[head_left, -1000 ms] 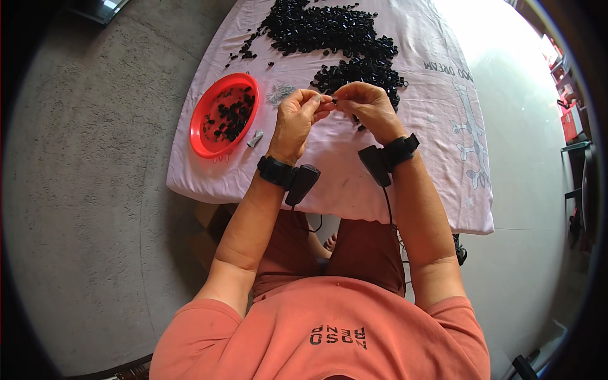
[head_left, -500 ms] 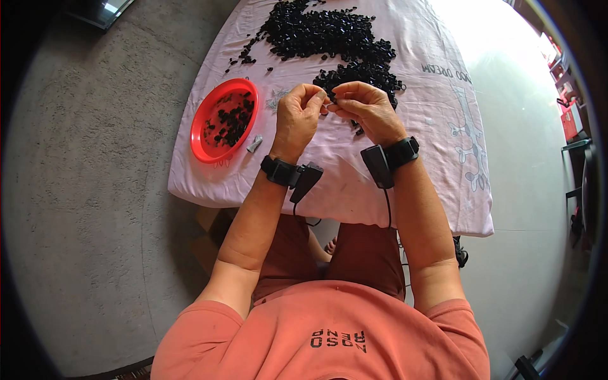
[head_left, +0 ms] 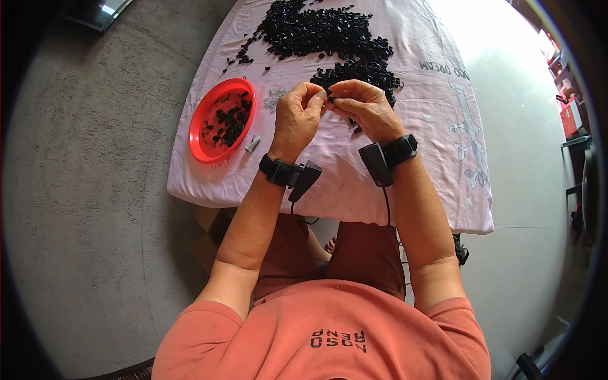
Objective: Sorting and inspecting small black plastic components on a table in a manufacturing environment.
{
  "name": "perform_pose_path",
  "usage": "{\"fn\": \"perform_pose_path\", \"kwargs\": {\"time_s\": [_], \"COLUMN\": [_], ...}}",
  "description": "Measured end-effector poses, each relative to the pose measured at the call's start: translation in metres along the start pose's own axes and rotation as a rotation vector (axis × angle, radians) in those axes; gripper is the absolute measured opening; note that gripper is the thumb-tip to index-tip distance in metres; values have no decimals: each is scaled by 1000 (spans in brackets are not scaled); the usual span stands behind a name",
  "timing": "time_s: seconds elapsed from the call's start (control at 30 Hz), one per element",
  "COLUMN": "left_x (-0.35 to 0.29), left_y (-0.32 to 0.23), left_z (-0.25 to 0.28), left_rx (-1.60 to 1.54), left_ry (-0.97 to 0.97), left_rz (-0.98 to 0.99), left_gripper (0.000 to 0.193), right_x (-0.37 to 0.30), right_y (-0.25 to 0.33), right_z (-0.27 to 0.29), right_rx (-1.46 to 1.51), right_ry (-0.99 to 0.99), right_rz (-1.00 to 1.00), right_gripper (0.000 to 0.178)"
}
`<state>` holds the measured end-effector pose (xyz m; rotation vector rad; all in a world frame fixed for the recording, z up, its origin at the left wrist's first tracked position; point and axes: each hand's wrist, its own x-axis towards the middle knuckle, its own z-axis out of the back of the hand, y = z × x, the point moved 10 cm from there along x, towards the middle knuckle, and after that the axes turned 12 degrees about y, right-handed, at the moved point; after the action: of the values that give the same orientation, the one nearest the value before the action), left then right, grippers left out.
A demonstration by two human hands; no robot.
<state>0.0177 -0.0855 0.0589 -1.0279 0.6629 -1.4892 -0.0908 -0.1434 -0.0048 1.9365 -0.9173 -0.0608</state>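
Observation:
Over the near edge of a heap of small black plastic-looking pieces (head_left: 323, 31), my two hands meet fingertip to fingertip. My left hand (head_left: 297, 117) is closed in a pinch of thumb and forefinger. Closed the same way, my right hand (head_left: 370, 111) faces it from the right. A dark speck shows where the fingertips meet, but it is too small to tell from the black pieces behind. To the left of my left hand, a red plastic bowl (head_left: 195, 136) holds more small black pieces (head_left: 231, 120).
A pale pink printed cloth (head_left: 342, 183) covers the table. Beside the bowl lies a small grey object (head_left: 253, 143). Black wrist straps with boxes (head_left: 375, 166) and cables are on both my wrists. Loose black pieces (head_left: 244, 58) lie scattered left of the heap.
The fingertips of both hands have shifted slightly and my right forefinger has moved a little against the left fingertips. The bowl and heap stay as they were.

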Motion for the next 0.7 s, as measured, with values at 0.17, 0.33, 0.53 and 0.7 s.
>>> {"fn": "perform_pose_path", "kwargs": {"time_s": [0.17, 0.33, 0.53, 0.7], "left_x": [1, 1, -6, -7], "left_y": [6, 3, -28, -33], "left_z": [2, 2, 4, 1], "left_rx": [-8, 45, 375, 403], "left_ry": [-10, -29, -135, -141], "left_rz": [1, -18, -162, -212], "left_gripper": [5, 4, 2, 1], "right_x": [1, 1, 1, 0], "right_y": [-2, -1, -1, -1], "right_z": [0, 0, 0, 0], "right_rx": [-5, -14, -22, -36], "right_ry": [16, 19, 8, -1], "right_rz": [-2, 12, 2, 7], "right_gripper": [21, 22, 23, 24]}}
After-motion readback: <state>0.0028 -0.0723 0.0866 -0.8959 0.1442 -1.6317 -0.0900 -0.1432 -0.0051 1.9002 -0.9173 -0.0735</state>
